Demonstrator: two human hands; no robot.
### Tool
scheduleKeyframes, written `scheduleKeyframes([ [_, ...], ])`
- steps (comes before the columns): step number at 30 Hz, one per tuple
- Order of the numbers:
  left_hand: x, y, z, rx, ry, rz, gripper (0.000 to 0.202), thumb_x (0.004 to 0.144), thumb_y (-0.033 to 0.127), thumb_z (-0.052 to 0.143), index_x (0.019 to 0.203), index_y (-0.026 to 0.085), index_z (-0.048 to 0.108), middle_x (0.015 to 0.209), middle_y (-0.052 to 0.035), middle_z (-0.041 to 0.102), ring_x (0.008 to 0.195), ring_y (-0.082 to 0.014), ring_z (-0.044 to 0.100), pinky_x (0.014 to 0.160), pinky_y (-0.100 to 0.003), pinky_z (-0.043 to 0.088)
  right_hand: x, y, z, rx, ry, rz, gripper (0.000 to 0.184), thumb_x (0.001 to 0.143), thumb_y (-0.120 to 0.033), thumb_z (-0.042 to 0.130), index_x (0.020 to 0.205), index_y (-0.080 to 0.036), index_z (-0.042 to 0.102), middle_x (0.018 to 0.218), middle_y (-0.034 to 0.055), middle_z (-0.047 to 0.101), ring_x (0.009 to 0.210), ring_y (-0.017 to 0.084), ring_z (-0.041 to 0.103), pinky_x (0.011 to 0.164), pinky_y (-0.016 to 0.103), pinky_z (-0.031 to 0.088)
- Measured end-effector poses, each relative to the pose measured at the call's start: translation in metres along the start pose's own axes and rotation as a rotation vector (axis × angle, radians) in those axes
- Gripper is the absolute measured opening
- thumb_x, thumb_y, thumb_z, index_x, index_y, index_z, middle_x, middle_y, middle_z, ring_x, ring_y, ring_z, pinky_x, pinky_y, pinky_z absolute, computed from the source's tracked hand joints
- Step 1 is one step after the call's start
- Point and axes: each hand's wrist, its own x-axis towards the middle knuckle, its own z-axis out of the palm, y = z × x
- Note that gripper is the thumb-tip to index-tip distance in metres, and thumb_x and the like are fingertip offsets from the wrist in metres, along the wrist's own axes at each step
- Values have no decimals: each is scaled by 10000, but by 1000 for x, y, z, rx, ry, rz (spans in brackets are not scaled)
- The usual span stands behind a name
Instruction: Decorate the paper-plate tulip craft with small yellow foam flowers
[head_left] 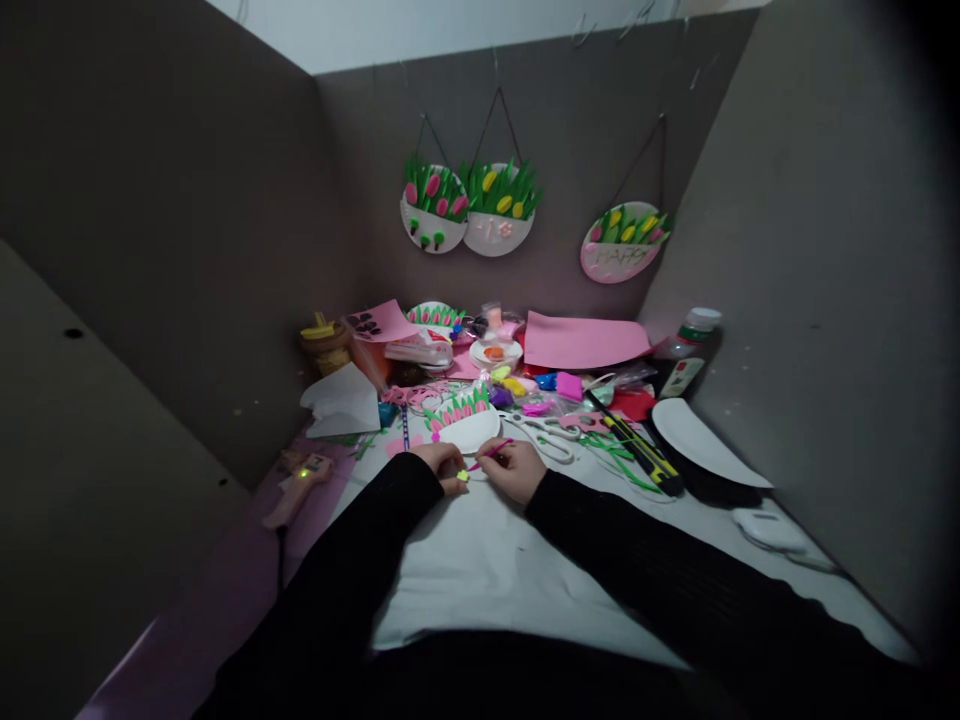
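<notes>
My left hand pinches a small yellow-green piece against the white table cover. My right hand grips a thin pink tool, whose tip points left at that piece. Both hands sit close together, just in front of a white paper plate with pink tulips and green grass. Both arms wear black sleeves.
White scissors and a yellow-black knife lie to the right, with a white plate beyond. A glue gun lies at the left. Pink paper, clay bits and a glue bottle crowd the back. Three decorated plates hang on the cardboard wall.
</notes>
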Motion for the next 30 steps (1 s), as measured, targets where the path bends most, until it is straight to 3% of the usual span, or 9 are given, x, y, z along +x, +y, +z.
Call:
scheduleKeyframes([
  [14,-3,0,0,-1,36,82,316,616,438,651,840,216,657,656,28,537,574,-93,459,529,-201,329,1,-1,1,-36,-25,-6,146,709,-139,519,649,-165,650,672,21,673,575,130,591,555,221,451],
  [30,-3,2,-2,-1,16,58,339,621,462,644,849,211,653,652,23,543,587,-101,467,524,-205,328,1,-2,2,-14,-52,1,154,707,-135,517,644,-160,655,681,22,678,608,134,609,594,223,465],
])
